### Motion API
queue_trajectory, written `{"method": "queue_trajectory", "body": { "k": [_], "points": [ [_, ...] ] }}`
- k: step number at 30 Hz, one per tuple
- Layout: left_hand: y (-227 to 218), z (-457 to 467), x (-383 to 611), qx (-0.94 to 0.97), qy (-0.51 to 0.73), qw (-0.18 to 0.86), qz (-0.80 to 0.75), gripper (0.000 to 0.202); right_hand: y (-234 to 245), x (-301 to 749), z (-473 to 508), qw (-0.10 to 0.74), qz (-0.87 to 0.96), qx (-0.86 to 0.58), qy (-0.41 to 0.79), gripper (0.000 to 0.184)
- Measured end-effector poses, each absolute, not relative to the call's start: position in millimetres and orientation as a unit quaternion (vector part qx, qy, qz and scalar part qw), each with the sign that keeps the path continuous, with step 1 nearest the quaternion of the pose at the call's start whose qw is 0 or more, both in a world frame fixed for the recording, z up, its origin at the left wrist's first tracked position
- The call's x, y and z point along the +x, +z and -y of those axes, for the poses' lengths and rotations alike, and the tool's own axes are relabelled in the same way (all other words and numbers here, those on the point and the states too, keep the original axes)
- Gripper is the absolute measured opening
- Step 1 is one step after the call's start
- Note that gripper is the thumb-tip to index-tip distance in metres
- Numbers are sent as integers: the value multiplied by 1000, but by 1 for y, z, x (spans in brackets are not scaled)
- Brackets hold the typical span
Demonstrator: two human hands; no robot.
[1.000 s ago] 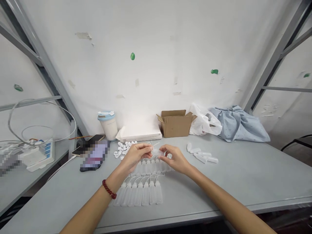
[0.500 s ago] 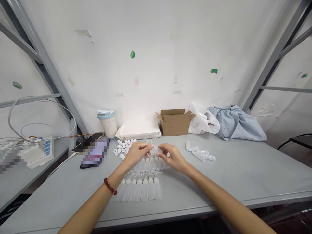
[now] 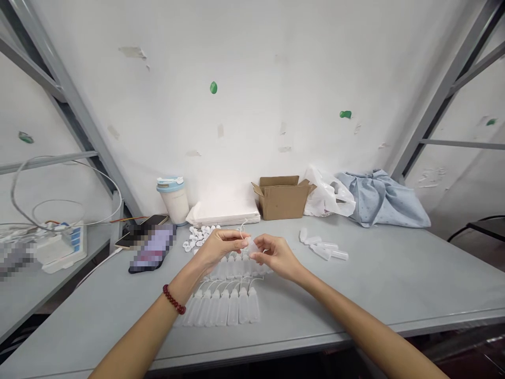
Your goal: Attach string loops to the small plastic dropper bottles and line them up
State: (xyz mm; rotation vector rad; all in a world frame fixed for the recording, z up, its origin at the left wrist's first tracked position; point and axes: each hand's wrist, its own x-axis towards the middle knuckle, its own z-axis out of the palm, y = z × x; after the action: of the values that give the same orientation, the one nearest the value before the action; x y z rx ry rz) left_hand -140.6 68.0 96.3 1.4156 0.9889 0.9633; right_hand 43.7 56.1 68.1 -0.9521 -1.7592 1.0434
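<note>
Over the middle of the table I hold a small translucent plastic bottle (image 3: 252, 246) between both hands. My right hand (image 3: 277, 256) is closed around its body, thumb and fingers pinching it. My left hand (image 3: 219, 246) pinches at its neck, where a thin curved white spout (image 3: 243, 225) sticks up; the cap itself is hidden by the fingers. Below, a front row of spouted bottles (image 3: 232, 308) lies side by side, with a second row (image 3: 229, 268) behind it, partly covered by my hands. Loose white caps (image 3: 196, 237) are scattered beyond my left hand.
Several bottles without spouts (image 3: 327, 249) lie to the right. Along the wall stand a lidded cup (image 3: 174, 202), a white stack (image 3: 223, 213), a cardboard box (image 3: 282, 202), a plastic bag (image 3: 329, 197) and blue cloth (image 3: 386, 202). Phones (image 3: 153, 247) and a power strip (image 3: 65, 250) are left.
My hands have shifted slightly left. The bottle between them now sits more upright, and its curved spout shows higher above my left fingertips.
</note>
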Motion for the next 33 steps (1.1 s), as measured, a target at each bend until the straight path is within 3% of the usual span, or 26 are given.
{"method": "queue_trajectory", "body": {
  "k": [3,8,14,19,28,33],
  "points": [
    [97,-68,-141,601,391,562,-413,28,70,43,-54,429,706,-367,428,19],
    [101,-65,-141,641,366,543,-399,22,67,44,-54,431,756,-362,334,19],
    [103,-63,-144,665,348,526,-399,21,63,45,-53,426,754,-360,346,51],
    [101,-65,-146,723,318,483,-378,20,61,45,-54,414,767,-346,347,42],
    [106,-50,-140,777,397,151,-465,25,65,49,-57,459,728,-377,342,39],
    [99,-37,-135,845,334,61,-413,36,67,46,-54,461,714,-407,334,38]
  ]
}}
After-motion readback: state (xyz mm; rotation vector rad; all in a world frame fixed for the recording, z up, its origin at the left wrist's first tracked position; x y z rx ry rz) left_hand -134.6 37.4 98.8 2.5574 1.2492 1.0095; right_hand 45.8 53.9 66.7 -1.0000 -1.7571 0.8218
